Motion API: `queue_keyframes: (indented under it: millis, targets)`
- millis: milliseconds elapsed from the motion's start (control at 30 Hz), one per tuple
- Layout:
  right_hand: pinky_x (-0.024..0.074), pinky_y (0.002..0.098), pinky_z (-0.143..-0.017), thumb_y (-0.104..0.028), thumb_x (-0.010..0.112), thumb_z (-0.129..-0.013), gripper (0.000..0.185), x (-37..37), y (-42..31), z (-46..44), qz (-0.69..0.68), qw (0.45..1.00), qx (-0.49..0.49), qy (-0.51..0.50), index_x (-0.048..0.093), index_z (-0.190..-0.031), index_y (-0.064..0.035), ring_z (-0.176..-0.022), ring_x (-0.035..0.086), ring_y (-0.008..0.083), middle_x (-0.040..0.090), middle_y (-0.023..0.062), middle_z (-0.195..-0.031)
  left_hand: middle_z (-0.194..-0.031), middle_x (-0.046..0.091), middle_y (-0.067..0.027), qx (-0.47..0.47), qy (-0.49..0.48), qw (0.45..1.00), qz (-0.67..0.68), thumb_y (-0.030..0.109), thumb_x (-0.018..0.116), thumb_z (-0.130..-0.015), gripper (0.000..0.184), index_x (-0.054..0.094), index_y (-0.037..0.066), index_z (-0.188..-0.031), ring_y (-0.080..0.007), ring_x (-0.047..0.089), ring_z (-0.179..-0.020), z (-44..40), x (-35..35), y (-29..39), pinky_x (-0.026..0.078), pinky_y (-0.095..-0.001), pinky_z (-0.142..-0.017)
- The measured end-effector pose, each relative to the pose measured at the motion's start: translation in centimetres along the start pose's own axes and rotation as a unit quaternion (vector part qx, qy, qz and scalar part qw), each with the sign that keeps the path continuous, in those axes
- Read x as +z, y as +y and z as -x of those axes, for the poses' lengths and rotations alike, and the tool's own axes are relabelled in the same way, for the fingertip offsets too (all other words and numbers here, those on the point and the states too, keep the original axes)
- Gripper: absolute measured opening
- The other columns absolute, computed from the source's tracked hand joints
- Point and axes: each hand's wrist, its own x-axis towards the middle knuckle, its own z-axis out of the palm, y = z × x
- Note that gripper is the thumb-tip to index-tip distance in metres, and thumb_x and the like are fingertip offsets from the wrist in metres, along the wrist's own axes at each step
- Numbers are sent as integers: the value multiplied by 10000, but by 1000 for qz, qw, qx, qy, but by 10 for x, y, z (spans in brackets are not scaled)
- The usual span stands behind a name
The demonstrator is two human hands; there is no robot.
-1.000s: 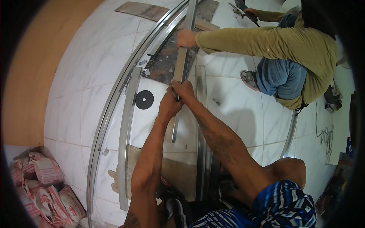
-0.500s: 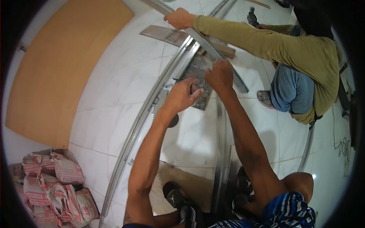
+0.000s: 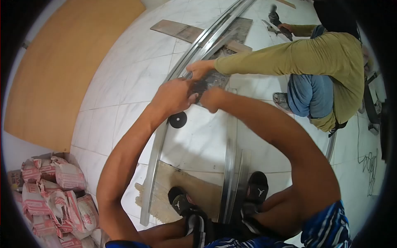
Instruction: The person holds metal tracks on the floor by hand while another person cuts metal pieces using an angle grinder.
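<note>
My left hand (image 3: 173, 96) is closed at the upper end of a metal channel (image 3: 156, 169), beside the dark stained board (image 3: 221, 79); what its curled fingers hold is hidden. Just right of it, my right hand (image 3: 214, 99) is a blurred fist over the board's lower edge, its contents not visible. A co-worker's hand (image 3: 200, 69) touches the long metal profiles (image 3: 215, 35) directly above my hands. A black disc (image 3: 178, 120) with a small centre hole lies on the tiles below my left hand. More upright channels (image 3: 229, 165) lie below my right hand.
A co-worker in an olive sleeve (image 3: 264, 58) crouches at the right, with a tool (image 3: 285, 32) in the other hand. Red and white bags (image 3: 58, 198) are piled at the lower left. An orange-brown panel (image 3: 62, 78) stands left. Brown cardboard (image 3: 186, 188) lies near my feet.
The curved channel lifted across the view has come down to the left, with the co-worker's hand. My left hand has moved left and closed; my right fist has moved down and left.
</note>
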Motion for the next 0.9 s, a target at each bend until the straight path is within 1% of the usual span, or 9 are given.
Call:
queue_keyframes:
  millis: [167,200,300,400,500,533,633,767,900]
  targets:
    - [561,464,-871,-149,635,-790,317,54,-30,0,-65,992,-62,-87,779,-1043,-23,-1060,707,344,746,184,-1100,-1182,592,-221,-75,126,989,21,360,860,-762,633,611,5,-1224,-426,612,-1104,22,99,-44,526,-506,-902]
    - [560,462,-871,-145,629,-786,323,60,-33,1,-69,990,-68,-102,779,-1043,-23,-1061,705,347,744,188,-1101,-1224,562,-252,-128,100,986,42,395,895,-710,793,552,-11,-1299,-441,588,-1149,29,123,-48,518,-512,-949]
    - [556,461,-875,-146,630,-786,322,79,-37,3,-90,981,-93,-145,777,-1040,-13,-1052,703,357,742,192,-1104,-1234,555,-247,-209,32,977,29,403,904,-699,880,489,-10,-1356,-445,584,-1162,54,180,-49,516,-509,-968]
    - [552,463,-892,-149,621,-800,328,93,-42,0,-77,978,-86,-173,773,-1056,-11,-1065,698,352,738,193,-1125,-1220,591,-249,-250,41,967,38,364,892,-716,860,447,0,-1356,-440,616,-1144,57,220,-47,528,-511,-956]
    - [557,455,-852,-148,609,-783,311,103,-43,-4,-71,979,-94,-167,766,-1002,6,-1014,707,343,745,192,-1057,-1180,637,-248,-330,-50,928,167,306,862,-739,767,446,11,-1312,-430,659,-1102,46,244,-41,542,-510,-944]
    - [557,454,-859,-152,608,-788,314,104,-42,-6,-72,979,-90,-166,765,-1009,6,-1022,706,341,744,192,-1068,-1147,668,-243,-349,-55,919,174,267,835,-751,681,461,14,-1261,-422,684,-1069,43,250,-37,556,-506,-930]
    - [555,450,-879,-164,605,-806,323,103,-36,-4,-78,981,-79,-162,761,-1031,7,-1042,705,335,741,192,-1096,-1166,655,-249,-331,-40,923,195,262,834,-746,691,451,5,-1260,-430,677,-1080,45,269,-29,560,-506,-924]
    - [553,445,-890,-178,601,-832,325,105,-30,2,-80,981,-69,-163,757,-1046,10,-1054,704,332,741,189,-1102,-1171,629,-244,-349,-16,925,151,251,824,-759,623,459,-4,-1196,-418,685,-1043,45,280,-10,580,-492,-890]
    - [558,440,-886,-150,620,-822,313,106,-27,5,-80,980,-45,-175,768,-1067,-24,-1036,709,327,742,175,-1125,-1137,620,-238,-299,12,948,112,280,825,-778,601,458,-1,-1161,-417,689,-998,53,287,-21,595,-487,-845]
